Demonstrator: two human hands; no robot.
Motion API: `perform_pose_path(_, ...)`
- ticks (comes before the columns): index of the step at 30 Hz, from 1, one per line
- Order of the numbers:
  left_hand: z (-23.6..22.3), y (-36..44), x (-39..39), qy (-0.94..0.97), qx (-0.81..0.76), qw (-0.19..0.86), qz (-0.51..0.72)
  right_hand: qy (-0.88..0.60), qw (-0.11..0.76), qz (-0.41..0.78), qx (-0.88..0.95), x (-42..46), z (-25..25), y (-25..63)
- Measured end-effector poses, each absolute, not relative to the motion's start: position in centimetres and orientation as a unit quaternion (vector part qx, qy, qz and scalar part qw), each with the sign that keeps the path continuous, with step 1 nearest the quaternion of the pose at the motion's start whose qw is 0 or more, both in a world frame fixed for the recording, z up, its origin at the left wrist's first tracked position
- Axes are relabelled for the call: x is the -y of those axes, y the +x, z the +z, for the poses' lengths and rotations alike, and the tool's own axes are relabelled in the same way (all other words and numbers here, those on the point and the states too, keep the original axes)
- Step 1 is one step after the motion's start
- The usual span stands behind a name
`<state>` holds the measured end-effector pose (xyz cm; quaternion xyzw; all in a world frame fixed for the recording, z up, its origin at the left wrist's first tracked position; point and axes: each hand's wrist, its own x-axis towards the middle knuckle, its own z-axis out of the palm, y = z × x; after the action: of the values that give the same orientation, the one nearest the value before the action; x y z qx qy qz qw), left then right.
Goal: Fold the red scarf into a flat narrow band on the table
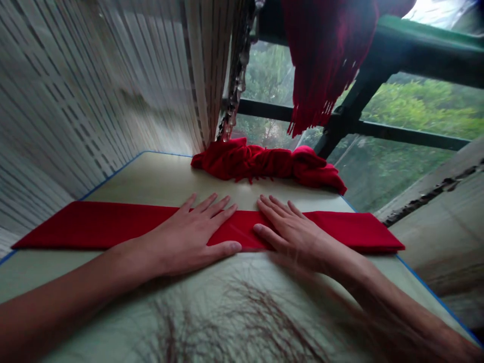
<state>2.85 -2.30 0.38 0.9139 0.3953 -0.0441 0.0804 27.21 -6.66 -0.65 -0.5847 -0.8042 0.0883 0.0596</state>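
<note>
A red scarf [124, 227], folded into a long flat band, stretches across the table from left to right. Flat on its middle lies my left hand [192, 232], fingers spread and thumb pointing right along the near edge. My right hand [289, 227] rests on the band just to the right, palm down, fingers stretched out over the far edge. A gap of red cloth shows between the two thumbs. Neither hand grips anything.
Behind the band, a crumpled red cloth with fringe [264, 164] lies at the table's far edge. Another fringed red scarf [328, 65] hangs before the window [419, 106]. A string curtain [151, 75] borders the left side. The pale table [166, 174] has a blue edge. Blurred hair crosses the foreground.
</note>
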Motion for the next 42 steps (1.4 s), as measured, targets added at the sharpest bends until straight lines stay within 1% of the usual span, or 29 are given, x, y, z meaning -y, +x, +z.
perform_pose_path(3, 0.1, 2.8, 2.1, 0.914, -0.398, 0.069, -0.038, -0.556, 0.075, 0.086, 0.823, 6.7, -0.5, 26.8)
perform_pose_path(5, -0.1, 2.7, 1.9, 0.914, -0.398, 0.066, -0.035, -0.539, 0.067, 0.098, 0.834, 6.8, -0.3, 26.4)
perform_pose_path(10, -0.6, 2.6, 1.6, 0.917, -0.394, 0.061, -0.020, -0.564, 0.052, 0.110, 0.817, 6.8, 0.0, 27.0)
perform_pose_path(17, -1.3, 2.1, 1.6, 0.924, -0.379, 0.052, -0.002, -0.531, 0.068, 0.108, 0.838, 6.9, -0.4, 26.5)
perform_pose_path(28, -0.1, 2.5, 0.0, 0.920, -0.386, 0.043, -0.050, -0.564, 0.075, 0.085, 0.818, 6.0, -1.1, 26.0)
perform_pose_path(34, -0.3, 2.3, 0.2, 0.925, -0.377, 0.053, -0.018, -0.552, 0.079, 0.093, 0.825, 6.7, -0.5, 26.3)
perform_pose_path(38, -0.4, 2.2, 0.2, 0.919, -0.391, 0.043, 0.012, -0.538, 0.089, 0.068, 0.836, 7.0, -0.4, 27.2)
perform_pose_path(42, -0.4, 2.5, 0.5, 0.909, -0.415, 0.044, 0.012, -0.544, 0.070, 0.076, 0.833, 6.7, -0.9, 28.1)
